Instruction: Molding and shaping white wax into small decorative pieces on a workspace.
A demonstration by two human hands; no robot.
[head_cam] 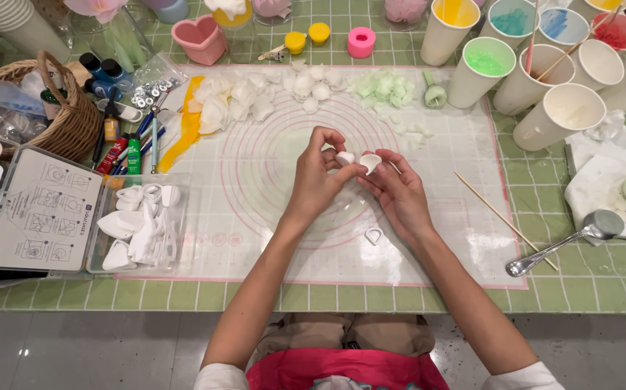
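Observation:
Both hands meet over the middle of a translucent mat point(255, 217) with pink circles. My left hand point(318, 175) pinches a small white petal-shaped clay piece point(345, 157) between thumb and fingers. My right hand point(398, 191) holds a second curved white petal point(370, 162) right beside it; the two pieces nearly touch. A small white teardrop cutter point(374, 235) lies on the mat just under my right wrist.
White, yellow and pale green clay petals point(306, 88) lie along the mat's far edge. Paper cups point(558, 115) with coloured contents stand at back right. A spoon point(566, 242) and wooden skewer point(504, 220) lie right. A clear box of white cutters point(140, 224) and a wicker basket point(35, 108) sit left.

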